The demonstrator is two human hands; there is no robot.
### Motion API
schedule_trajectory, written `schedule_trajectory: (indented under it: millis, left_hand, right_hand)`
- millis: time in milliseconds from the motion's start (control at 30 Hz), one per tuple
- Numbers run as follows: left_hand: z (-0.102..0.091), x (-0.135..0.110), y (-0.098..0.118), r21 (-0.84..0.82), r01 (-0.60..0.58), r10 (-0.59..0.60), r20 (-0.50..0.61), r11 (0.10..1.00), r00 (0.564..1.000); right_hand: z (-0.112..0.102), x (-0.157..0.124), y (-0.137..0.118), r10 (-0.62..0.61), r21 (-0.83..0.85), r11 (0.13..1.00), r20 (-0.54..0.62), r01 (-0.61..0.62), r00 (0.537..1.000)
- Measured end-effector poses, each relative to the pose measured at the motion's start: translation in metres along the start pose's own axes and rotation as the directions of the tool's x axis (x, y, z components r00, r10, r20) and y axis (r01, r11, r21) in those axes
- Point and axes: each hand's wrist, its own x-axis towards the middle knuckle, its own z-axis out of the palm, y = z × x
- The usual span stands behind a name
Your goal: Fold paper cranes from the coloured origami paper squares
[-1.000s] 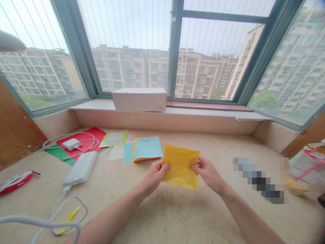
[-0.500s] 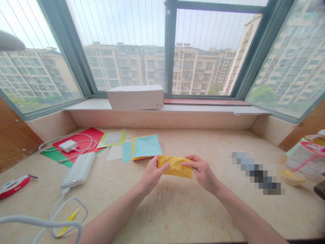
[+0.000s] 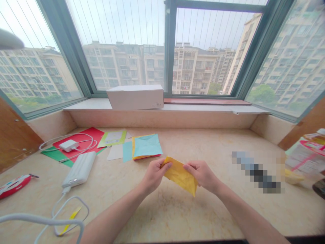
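Note:
I hold a folded piece of yellow paper (image 3: 180, 176) above the marble sill, between both hands. My left hand (image 3: 153, 175) pinches its upper left corner with thumb and fingers closed. My right hand (image 3: 202, 174) grips its right side, fingers curled over the top edge. The paper tilts down to the right, with a pointed corner hanging below my right hand. A stack of light blue and coloured paper squares (image 3: 146, 146) lies just beyond my left hand.
A white power bank (image 3: 79, 169) with its cable (image 3: 67, 210), a white charger (image 3: 68, 145) on red and green sheets (image 3: 86, 139), a red pouch (image 3: 14, 184), a white box (image 3: 135, 97) on the window ledge, and packaging (image 3: 306, 159) at the right edge.
The yellow sheet was open and flat a second ago. It has been folded over into a narrower shape and now tilts down to the right between my hands.

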Motion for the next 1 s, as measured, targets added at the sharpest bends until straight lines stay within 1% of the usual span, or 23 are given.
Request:
schedule_trajectory:
  millis: [100, 167, 200, 233, 300, 367, 400, 433, 467, 567, 667, 767, 833, 900, 1000]
  left_hand:
    - [-0.002, 0.001, 0.006, -0.083, 0.026, -0.032, -0.067, 0.996, 0.997]
    - [-0.004, 0.0, 0.01, -0.172, 0.027, -0.05, -0.126, 0.985, 0.991]
    - [-0.004, 0.0, 0.011, -0.227, 0.03, -0.061, -0.134, 0.973, 0.989]
    - [-0.004, 0.0, 0.013, -0.276, 0.04, -0.074, -0.113, 0.96, 0.991]
    - [-0.002, -0.002, 0.013, -0.311, 0.084, -0.091, -0.01, 0.947, 0.996]
    - [0.002, -0.003, 0.011, -0.25, 0.126, -0.101, 0.11, 0.96, 0.989]
    - [0.005, -0.003, 0.009, -0.211, 0.119, -0.091, 0.137, 0.97, 0.986]
    - [0.006, -0.003, 0.007, -0.179, 0.089, -0.066, 0.135, 0.98, 0.989]
    - [0.008, -0.003, 0.005, -0.15, 0.057, -0.041, 0.108, 0.987, 0.993]
    - [0.007, -0.003, 0.001, -0.104, 0.044, -0.034, 0.097, 0.994, 0.995]
    - [0.005, -0.002, 0.001, -0.115, 0.069, -0.054, 0.135, 0.991, 0.989]
    - [0.003, -0.003, 0.002, -0.176, 0.067, -0.041, 0.152, 0.982, 0.988]
    - [0.002, -0.004, 0.003, -0.23, 0.071, -0.032, 0.168, 0.971, 0.985]
    - [0.001, -0.005, 0.004, -0.255, 0.063, -0.023, 0.157, 0.965, 0.987]
    - [0.001, -0.007, 0.006, -0.222, 0.039, -0.01, 0.131, 0.974, 0.991]
  right_hand:
    - [0.003, -0.001, -0.001, -0.003, 0.075, 0.997, -0.027, 0.005, 1.0]
    - [0.006, -0.001, -0.002, -0.001, 0.132, 0.991, -0.08, 0.011, 0.997]
    - [0.008, 0.0, -0.003, 0.002, 0.169, 0.985, -0.116, 0.018, 0.993]
    - [0.01, 0.0, -0.004, 0.004, 0.208, 0.978, -0.154, 0.028, 0.988]
    - [0.015, 0.002, -0.005, 0.01, 0.285, 0.957, -0.205, 0.05, 0.979]
    - [0.021, 0.003, -0.004, 0.02, 0.345, 0.937, -0.189, 0.047, 0.982]
    - [0.023, 0.003, -0.004, 0.023, 0.362, 0.931, -0.162, 0.037, 0.987]
    - [0.025, 0.003, -0.003, 0.021, 0.369, 0.929, -0.135, 0.031, 0.991]
    - [0.026, 0.003, -0.002, 0.012, 0.365, 0.931, -0.117, 0.032, 0.993]
    - [0.026, 0.003, 0.0, -0.031, 0.329, 0.942, -0.103, 0.064, 0.994]
    - [0.021, 0.004, 0.0, -0.039, 0.345, 0.937, -0.036, 0.049, 0.999]
    - [0.016, 0.004, -0.002, -0.021, 0.366, 0.931, 0.014, 0.015, 1.0]
    - [0.012, 0.004, -0.003, -0.035, 0.363, 0.931, 0.009, 0.03, 0.999]
    - [0.009, 0.003, -0.004, -0.049, 0.36, 0.932, -0.012, 0.05, 0.999]
    - [0.005, 0.002, -0.004, -0.034, 0.371, 0.927, -0.045, 0.048, 0.998]
